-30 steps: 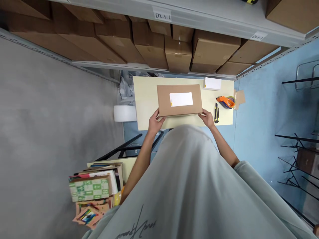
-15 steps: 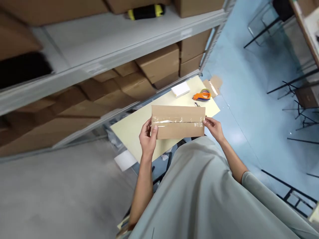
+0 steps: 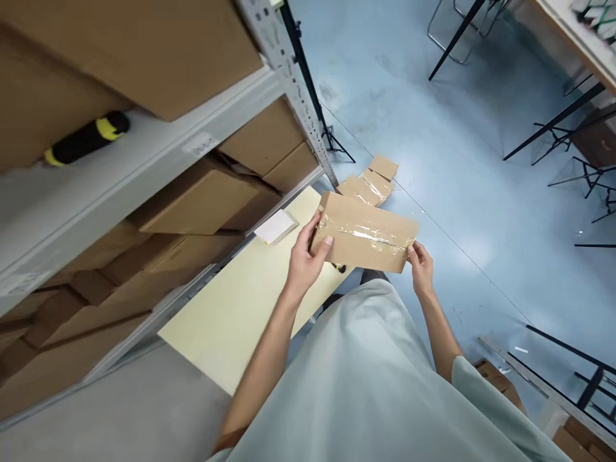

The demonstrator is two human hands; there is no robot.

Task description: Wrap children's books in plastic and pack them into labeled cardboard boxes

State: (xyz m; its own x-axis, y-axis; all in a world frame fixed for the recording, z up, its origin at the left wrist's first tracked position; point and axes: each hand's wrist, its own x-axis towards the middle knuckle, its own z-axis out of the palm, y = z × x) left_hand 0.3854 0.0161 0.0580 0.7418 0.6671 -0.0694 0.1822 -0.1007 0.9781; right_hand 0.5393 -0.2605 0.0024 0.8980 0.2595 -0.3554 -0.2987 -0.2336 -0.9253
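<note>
A flat brown cardboard box (image 3: 368, 235) sealed with clear tape is held in the air in front of me, above the right end of a pale yellow table (image 3: 235, 308). My left hand (image 3: 305, 260) grips its left end with the thumb on the taped face. My right hand (image 3: 421, 266) pinches its right end. The taped side faces me.
A grey metal shelf rack (image 3: 144, 167) stacked with cardboard boxes stands to the left behind the table. A white pad (image 3: 275, 227) lies on the table. Flattened cardboard pieces (image 3: 368, 183) lie on the blue floor. Black stands and chair frames (image 3: 568, 147) are at right.
The box was lifted off the table and turned over so its taped side faces me. It has been carried to the right, and my view has swung right with it.
</note>
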